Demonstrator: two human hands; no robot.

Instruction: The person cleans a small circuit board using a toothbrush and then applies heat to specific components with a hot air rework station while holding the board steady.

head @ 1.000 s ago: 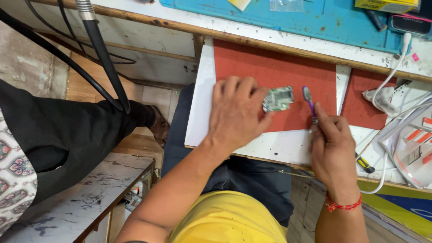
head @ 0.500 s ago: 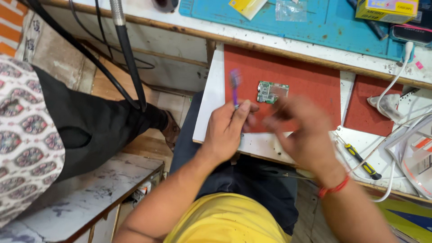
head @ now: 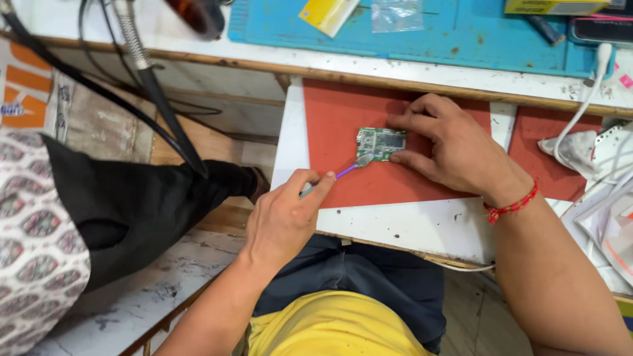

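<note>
1. The circuit board (head: 378, 146) is a rigid green laminate with dull metal shields on its face.
2. The brush (head: 343, 173) has a glossy purple plastic handle.
3. The red mat (head: 395, 184) under the board looks matt and slightly grainy, like rubber or card.
4. The white worktop (head: 409, 227) is painted board, scuffed and speckled with dark marks, edged in bare wood.
5. The blue mat (head: 422, 39) is matt, worn and stained.
6. The wrist thread (head: 511, 206) is red twisted cord.
7. The clear bag (head: 396, 14) is shiny thin plastic.
8. The flexible hose (head: 132, 39) is ribbed bright metal.
</note>
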